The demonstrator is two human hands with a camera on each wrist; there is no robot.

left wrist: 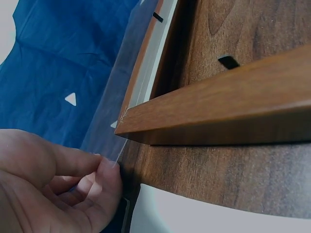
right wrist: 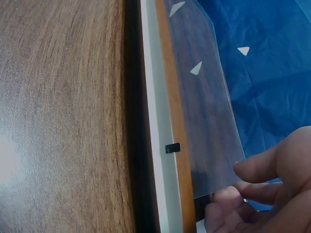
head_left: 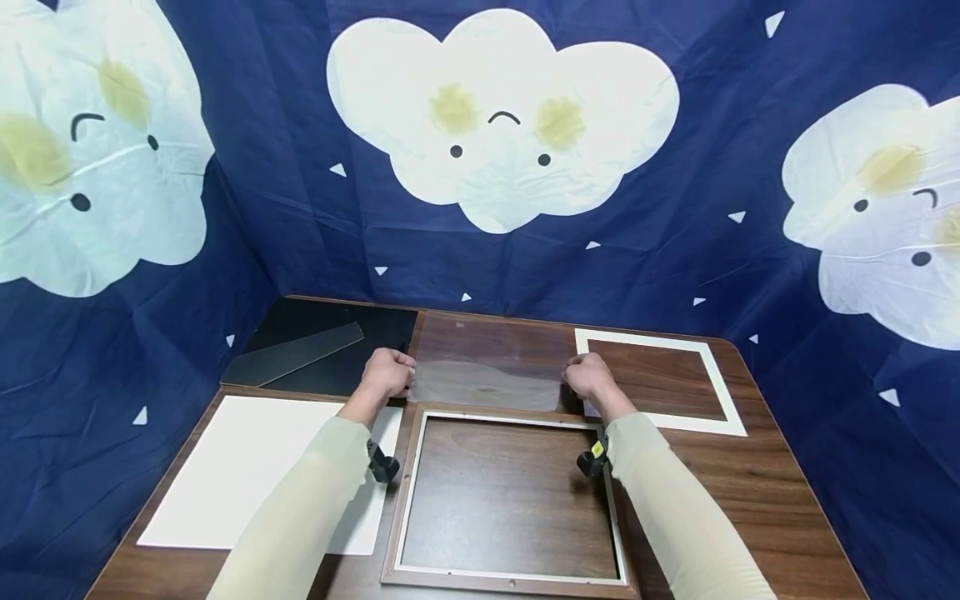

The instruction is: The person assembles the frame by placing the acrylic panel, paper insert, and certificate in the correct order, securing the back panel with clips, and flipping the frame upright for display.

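Observation:
A clear, glossy sheet (head_left: 491, 379) spans the gap between my two hands, just beyond the far rail of a brown picture frame (head_left: 405, 500). My left hand (head_left: 388, 372) pinches its left edge between thumb and fingers. At the opposite edge my right hand (head_left: 588, 377) pinches it likewise. In the left wrist view the sheet (left wrist: 114, 92) looks tilted up beside the frame's wooden rail (left wrist: 218, 102). The right wrist view has a sheet corner (right wrist: 204, 179) at the fingertips and a small black tab (right wrist: 172, 147) on the frame.
To the left lies a white board (head_left: 225, 467), partly under my left forearm. Behind it is a black backing panel (head_left: 322, 317) with a dark strut (head_left: 300, 354) on it. A white mat border (head_left: 716, 383) lies at the right. Blue cloud-print fabric (head_left: 300, 217) hangs around the table.

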